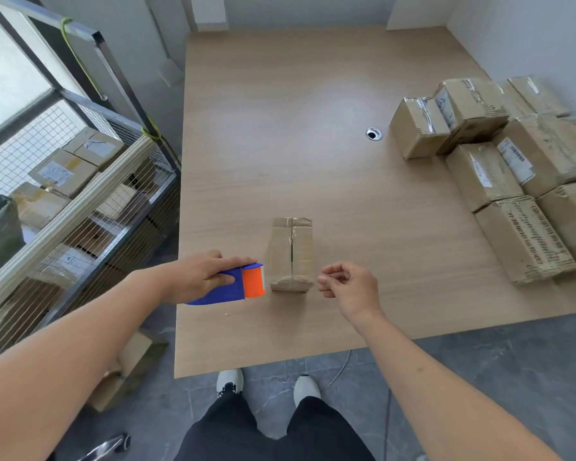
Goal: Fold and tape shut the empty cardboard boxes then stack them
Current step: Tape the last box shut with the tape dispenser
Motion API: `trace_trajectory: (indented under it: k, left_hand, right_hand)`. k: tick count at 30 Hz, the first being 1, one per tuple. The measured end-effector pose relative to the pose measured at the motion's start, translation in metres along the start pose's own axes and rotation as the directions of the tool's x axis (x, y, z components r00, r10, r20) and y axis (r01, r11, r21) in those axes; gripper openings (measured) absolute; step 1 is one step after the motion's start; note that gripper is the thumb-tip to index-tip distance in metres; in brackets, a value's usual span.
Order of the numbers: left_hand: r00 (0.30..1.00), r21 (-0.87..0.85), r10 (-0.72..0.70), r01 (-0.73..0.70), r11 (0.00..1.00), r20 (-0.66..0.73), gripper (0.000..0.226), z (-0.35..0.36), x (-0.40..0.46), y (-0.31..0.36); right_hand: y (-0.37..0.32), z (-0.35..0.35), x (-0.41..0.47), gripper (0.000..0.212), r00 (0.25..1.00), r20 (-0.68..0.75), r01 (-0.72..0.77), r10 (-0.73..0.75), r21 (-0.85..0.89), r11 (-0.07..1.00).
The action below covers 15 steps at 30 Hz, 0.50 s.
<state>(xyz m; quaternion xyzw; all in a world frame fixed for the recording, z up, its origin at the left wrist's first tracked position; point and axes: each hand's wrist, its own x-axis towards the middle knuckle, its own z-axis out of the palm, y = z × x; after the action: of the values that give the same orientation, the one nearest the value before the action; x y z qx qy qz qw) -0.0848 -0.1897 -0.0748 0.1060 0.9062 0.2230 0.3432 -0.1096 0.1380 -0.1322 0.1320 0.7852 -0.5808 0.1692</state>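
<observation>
A small cardboard box stands on the wooden table near its front edge, flaps folded together with a dark seam down the middle and clear tape over part of it. My left hand grips a blue tape dispenser with an orange roll, just left of the box. My right hand hovers just right of the box with fingers curled, thumb and forefinger close together; I cannot tell whether it pinches any tape.
Several taped cardboard boxes are stacked at the table's right side. A cable hole sits mid-table. A wire cage cart with parcels stands left. A cardboard box lies on the floor by my feet.
</observation>
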Motion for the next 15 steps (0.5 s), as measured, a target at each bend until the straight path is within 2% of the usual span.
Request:
trace_trajectory:
  k: [10, 12, 15]
  left_hand:
    - [0.999, 0.101, 0.017, -0.02, 0.995, 0.03, 0.053, -0.002, 0.026, -0.005]
    - [0.999, 0.122, 0.026, -0.03, 0.992, 0.029, 0.053, -0.002, 0.03, -0.005]
    - [0.999, 0.12, 0.024, -0.028, 0.992, 0.032, 0.053, -0.002, 0.032, -0.005]
  right_hand:
    - [0.015, 0.006, 0.013, 0.014, 0.997, 0.078, 0.011, -0.008, -0.037, 0.999]
    - [0.016, 0.004, 0.014, 0.017, 0.992, 0.123, 0.048, -0.035, -0.1, 0.994]
    - [0.015, -0.004, 0.014, 0.037, 0.98, 0.145, 0.176, -0.139, -0.289, 0.941]
